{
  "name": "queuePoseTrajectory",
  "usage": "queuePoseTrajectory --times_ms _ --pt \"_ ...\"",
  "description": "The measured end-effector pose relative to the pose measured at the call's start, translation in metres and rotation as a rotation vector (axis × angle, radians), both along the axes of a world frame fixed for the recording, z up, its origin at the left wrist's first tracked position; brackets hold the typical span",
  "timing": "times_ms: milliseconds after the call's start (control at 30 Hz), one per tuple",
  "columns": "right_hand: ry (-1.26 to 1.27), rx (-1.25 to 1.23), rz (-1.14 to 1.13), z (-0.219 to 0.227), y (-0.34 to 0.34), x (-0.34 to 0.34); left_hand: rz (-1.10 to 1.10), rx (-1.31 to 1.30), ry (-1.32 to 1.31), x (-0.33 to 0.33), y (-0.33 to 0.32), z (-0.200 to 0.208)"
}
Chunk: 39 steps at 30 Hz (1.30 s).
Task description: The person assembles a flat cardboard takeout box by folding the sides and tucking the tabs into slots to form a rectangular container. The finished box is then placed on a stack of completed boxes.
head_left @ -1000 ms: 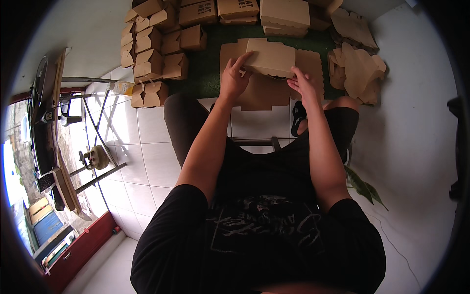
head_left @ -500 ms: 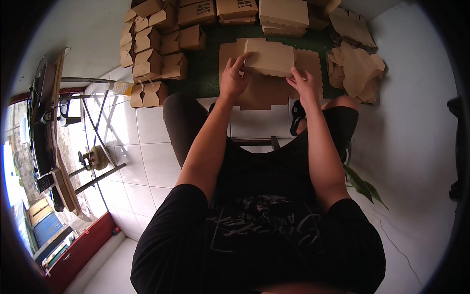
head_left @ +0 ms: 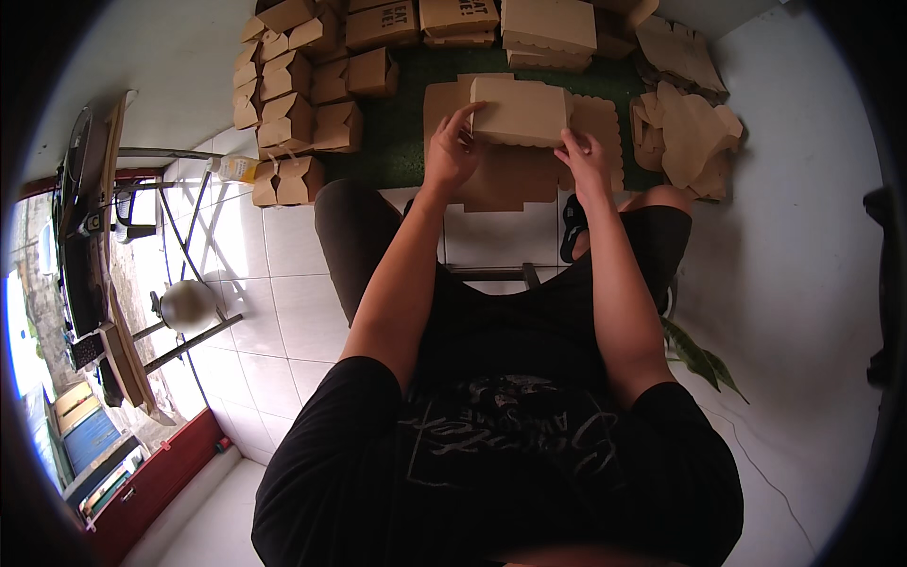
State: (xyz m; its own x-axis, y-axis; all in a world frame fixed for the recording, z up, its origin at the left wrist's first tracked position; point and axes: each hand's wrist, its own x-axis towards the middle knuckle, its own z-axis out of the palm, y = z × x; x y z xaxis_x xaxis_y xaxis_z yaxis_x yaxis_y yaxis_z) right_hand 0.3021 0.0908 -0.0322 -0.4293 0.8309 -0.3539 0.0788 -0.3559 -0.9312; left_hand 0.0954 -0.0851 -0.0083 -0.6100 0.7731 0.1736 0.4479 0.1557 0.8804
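A folded brown cardboard box (head_left: 520, 111) lies across the middle, over flat cardboard blanks (head_left: 515, 180) with scalloped edges. At the box's left end, my left hand (head_left: 452, 156) grips it with bent fingers, the index finger along the edge. On its lower right corner my right hand (head_left: 586, 159) pinches the edge between thumb and fingers. The box's underside is hidden.
Finished small boxes (head_left: 286, 123) are stacked at the left on a green grass-like mat (head_left: 402, 142). Larger boxes (head_left: 548, 26) stand along the back. Loose flat cardboard pieces (head_left: 694, 132) pile up at the right. A bottle (head_left: 233, 169) is beside the left stack.
Both hands keep their hold on the box, which has barely moved. My right fingers have shifted very slightly at its corner.
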Motion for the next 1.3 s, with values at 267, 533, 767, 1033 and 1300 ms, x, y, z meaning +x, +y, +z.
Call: queuePoseTrajectory --times_ms 267,533,767,1033,1300 --pt "0.0 -0.019 -0.031 0.012 -0.001 -0.003 0.003 -0.008 0.006 -0.001 0.0 -0.002" --pt "-0.046 -0.018 -0.036 0.022 -0.004 -0.007 0.023 0.0 0.017 -0.001 0.001 -0.004" --pt "-0.093 0.04 -0.015 0.031 -0.006 -0.008 0.015 0.067 0.01 0.001 0.001 -0.004" --pt "-0.063 -0.093 -0.031 0.025 0.0 -0.006 0.016 0.035 0.014 0.0 0.0 -0.004" --pt "0.05 -0.199 0.044 0.025 0.005 0.001 0.014 0.068 0.035 -0.002 0.0 -0.003"
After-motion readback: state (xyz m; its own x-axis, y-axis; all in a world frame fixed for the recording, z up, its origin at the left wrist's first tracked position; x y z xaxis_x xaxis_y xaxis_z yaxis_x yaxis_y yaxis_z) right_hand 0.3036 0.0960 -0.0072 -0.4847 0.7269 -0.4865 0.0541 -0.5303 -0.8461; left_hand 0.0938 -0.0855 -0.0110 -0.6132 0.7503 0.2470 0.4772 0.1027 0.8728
